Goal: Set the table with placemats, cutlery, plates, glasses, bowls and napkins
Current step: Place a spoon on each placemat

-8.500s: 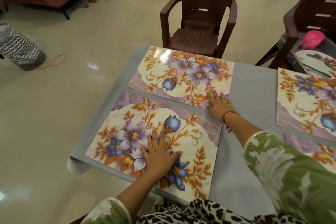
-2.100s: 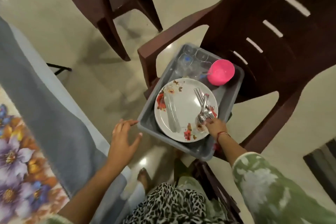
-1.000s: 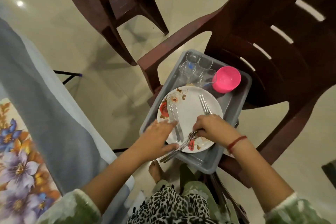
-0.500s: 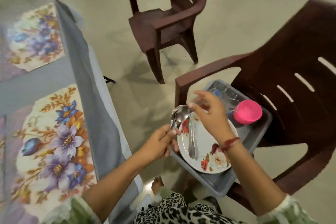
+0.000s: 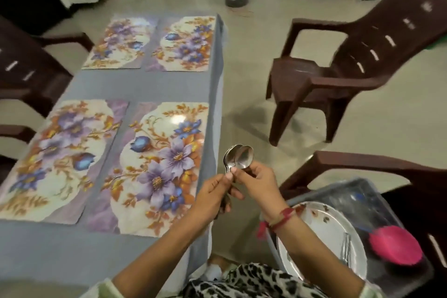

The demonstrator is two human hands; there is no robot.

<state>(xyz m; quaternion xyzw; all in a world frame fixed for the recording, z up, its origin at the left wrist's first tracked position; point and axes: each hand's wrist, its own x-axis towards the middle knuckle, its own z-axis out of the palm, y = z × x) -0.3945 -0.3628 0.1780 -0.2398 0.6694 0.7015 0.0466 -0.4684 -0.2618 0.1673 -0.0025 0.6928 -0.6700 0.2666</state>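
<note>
Spoons bunched upright, both hands gripping the handles; nearest placemat sits just left, closer to left hand.

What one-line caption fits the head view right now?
Head view: left hand and right hand grip a bunch of spoons beside the table, four floral placemats laid, plate waiting in the grey tub.

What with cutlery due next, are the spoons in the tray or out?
Out. The left hand and right hand hold the bunched spoons up beside the table, away from the grey tray.
</note>
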